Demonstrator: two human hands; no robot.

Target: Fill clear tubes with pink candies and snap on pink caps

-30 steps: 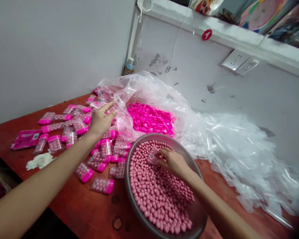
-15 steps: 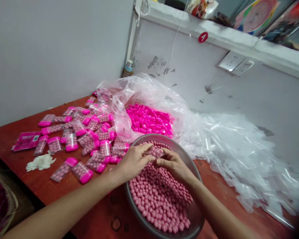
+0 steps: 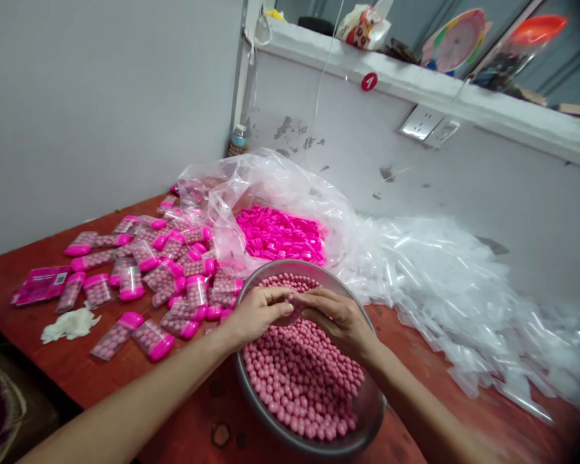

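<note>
Over the bowl, my left hand (image 3: 261, 314) is closed, thumb and fingers gripping one end of a small clear plastic container (image 3: 294, 314) with pink beads in it. My right hand (image 3: 341, 317) is closed at the container's other side, fingers pressed together over it and hiding much of it. Below both hands, a grey metal bowl (image 3: 377, 422) holds a large heap of round pink beads (image 3: 299, 386). Left of the bowl lies a pile of filled clear containers with bright pink caps (image 3: 196, 293). Loose pink caps (image 3: 283, 233) lie in an open clear plastic bag (image 3: 270, 169) behind the bowl.
A big heap of clear empty containers (image 3: 444, 277) spreads along the wall at right. A pink packet (image 3: 41, 285) and a crumpled white tissue (image 3: 70, 325) lie near the red table's (image 3: 183, 399) left edge. A ledge (image 3: 391, 80) with items runs above.
My right fingers have straightened and moved in closer over the container, covering more of it. The whole view has shifted, so the table and bowl sit slightly further left.
</note>
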